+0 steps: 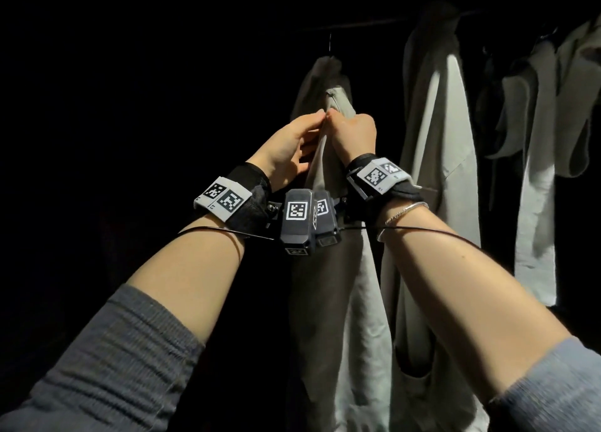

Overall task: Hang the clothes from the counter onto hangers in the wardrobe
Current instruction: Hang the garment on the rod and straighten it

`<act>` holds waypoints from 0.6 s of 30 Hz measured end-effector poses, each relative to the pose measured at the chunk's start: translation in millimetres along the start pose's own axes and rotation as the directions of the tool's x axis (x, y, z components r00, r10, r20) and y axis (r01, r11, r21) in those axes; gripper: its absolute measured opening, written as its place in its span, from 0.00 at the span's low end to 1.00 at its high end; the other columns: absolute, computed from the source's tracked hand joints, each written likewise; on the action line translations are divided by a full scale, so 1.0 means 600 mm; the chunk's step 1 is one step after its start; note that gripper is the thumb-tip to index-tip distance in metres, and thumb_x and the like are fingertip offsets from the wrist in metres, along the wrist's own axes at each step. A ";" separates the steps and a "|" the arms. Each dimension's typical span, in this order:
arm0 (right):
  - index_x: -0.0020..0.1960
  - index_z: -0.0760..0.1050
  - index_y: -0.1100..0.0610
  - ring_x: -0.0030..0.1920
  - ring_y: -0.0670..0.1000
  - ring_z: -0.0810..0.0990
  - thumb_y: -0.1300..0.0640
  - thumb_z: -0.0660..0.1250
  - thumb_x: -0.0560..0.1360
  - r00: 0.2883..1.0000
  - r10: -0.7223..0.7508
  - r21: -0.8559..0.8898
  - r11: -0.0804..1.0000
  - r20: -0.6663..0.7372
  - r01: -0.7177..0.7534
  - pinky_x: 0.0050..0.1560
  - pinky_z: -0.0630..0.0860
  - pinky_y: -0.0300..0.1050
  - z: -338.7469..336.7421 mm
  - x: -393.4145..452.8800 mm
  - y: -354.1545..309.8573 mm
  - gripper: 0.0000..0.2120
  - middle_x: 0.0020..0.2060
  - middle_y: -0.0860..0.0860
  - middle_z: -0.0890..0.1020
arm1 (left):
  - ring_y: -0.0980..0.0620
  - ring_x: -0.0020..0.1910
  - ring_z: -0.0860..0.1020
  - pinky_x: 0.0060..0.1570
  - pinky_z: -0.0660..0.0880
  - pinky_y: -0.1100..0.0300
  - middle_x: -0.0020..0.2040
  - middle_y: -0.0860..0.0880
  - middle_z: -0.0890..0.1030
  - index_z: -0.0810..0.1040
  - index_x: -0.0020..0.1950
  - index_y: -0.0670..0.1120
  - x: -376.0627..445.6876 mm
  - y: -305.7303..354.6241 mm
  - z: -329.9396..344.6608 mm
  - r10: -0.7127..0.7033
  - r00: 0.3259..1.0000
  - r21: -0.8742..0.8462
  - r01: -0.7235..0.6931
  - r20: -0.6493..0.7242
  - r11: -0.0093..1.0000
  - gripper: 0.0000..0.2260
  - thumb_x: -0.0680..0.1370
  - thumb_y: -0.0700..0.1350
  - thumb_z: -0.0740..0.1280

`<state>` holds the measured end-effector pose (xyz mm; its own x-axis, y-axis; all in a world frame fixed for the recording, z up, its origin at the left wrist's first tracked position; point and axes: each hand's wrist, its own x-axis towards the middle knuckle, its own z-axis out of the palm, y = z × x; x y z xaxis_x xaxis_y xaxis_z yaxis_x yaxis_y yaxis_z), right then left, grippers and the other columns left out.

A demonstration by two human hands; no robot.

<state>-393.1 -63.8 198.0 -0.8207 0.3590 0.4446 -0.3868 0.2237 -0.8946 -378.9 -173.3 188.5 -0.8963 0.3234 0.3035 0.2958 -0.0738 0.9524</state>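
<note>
Very dim here: the wardrobe's left side is pure black, light from the viewer's side catches the forearms and pale hanging shirt [338,269], the rail [367,24] barely shows, edges soft.

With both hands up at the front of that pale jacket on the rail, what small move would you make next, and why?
Probably finish closing the front: the left hand and right hand pinch the pale jacket near its collar, fingertips almost meeting. It already hangs from a hanger hook on the rail.
</note>
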 end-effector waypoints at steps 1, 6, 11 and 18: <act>0.49 0.79 0.64 0.43 0.52 0.78 0.52 0.65 0.75 1.000 0.015 -0.028 0.999 -0.007 -0.015 0.44 0.72 0.44 -0.001 -0.003 0.005 0.14 0.39 0.54 0.79 | 0.53 0.54 0.77 0.57 0.73 0.57 0.54 0.51 0.79 0.75 0.64 0.48 -0.007 -0.013 0.001 -0.016 1.000 -0.007 0.016 0.006 1.000 0.16 0.80 0.53 0.60; 0.53 0.77 0.67 0.45 0.52 0.78 0.53 0.65 0.75 0.996 0.088 -0.095 0.992 0.000 -0.087 0.43 0.69 0.41 -0.008 -0.015 0.037 0.17 0.41 0.54 0.78 | 0.54 0.56 0.76 0.54 0.73 0.60 0.56 0.52 0.78 0.73 0.65 0.50 -0.045 -0.072 -0.005 -0.099 0.994 -0.042 0.101 0.051 0.994 0.13 0.80 0.48 0.61; 0.60 0.75 0.65 0.57 0.56 0.78 0.54 0.60 0.78 0.989 0.124 -0.168 0.980 0.081 -0.109 0.43 0.65 0.38 -0.011 -0.019 0.032 0.17 0.52 0.58 0.80 | 0.49 0.61 0.74 0.54 0.74 0.61 0.61 0.47 0.76 0.67 0.73 0.46 -0.057 -0.076 0.005 -0.064 0.998 -0.091 0.061 -0.023 0.994 0.21 0.79 0.37 0.59; 0.61 0.74 0.69 0.62 0.60 0.75 0.56 0.57 0.79 0.946 0.163 -0.173 0.978 0.282 -0.117 0.57 0.69 0.44 -0.014 -0.060 0.027 0.19 0.59 0.62 0.79 | 0.44 0.60 0.77 0.57 0.77 0.53 0.65 0.41 0.76 0.64 0.74 0.44 -0.126 -0.076 0.021 -0.109 0.986 -0.109 0.095 -0.123 0.989 0.28 0.74 0.34 0.62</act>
<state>-366.5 -65.5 167.9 -0.9575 0.1208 0.2617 -0.2092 0.3337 -0.9192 -320.3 -182.8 121.9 -0.9570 0.2108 0.1995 0.1713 -0.1446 0.9745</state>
